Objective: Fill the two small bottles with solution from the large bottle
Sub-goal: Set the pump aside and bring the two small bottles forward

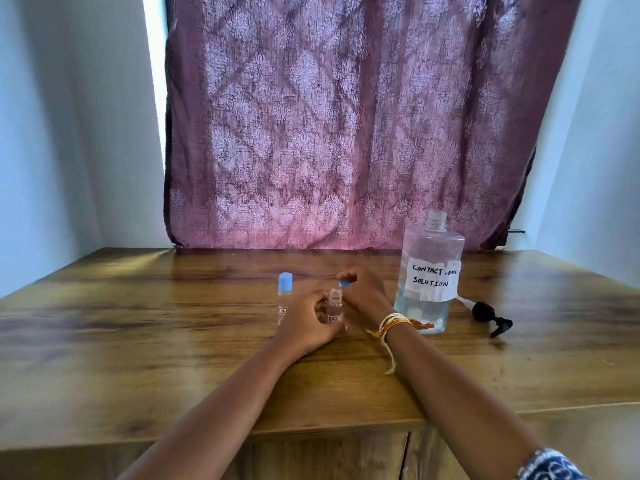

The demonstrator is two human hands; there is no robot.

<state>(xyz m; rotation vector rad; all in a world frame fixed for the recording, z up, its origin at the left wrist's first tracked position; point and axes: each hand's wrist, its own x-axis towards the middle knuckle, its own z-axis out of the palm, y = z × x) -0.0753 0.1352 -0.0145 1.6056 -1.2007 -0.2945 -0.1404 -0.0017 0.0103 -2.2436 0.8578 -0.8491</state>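
On the wooden table (138, 341) stands a small clear bottle (335, 308) with its neck uncovered. My left hand (306, 325) grips its lower body. Just behind and above it, my right hand (363, 292) pinches a small blue cap (344, 283) between the fingertips. A second small bottle (284, 297) with a blue cap on stands upright to the left, partly hidden by my left hand. The large clear bottle (427, 275), labelled "Contact lens solution", stands uncapped to the right, with liquid in its lower part.
A black pump dispenser (490, 315) lies on the table right of the large bottle. A patterned purple curtain (346, 133) hangs behind the table's far edge. White walls flank both sides. The table's front edge runs below my forearms.
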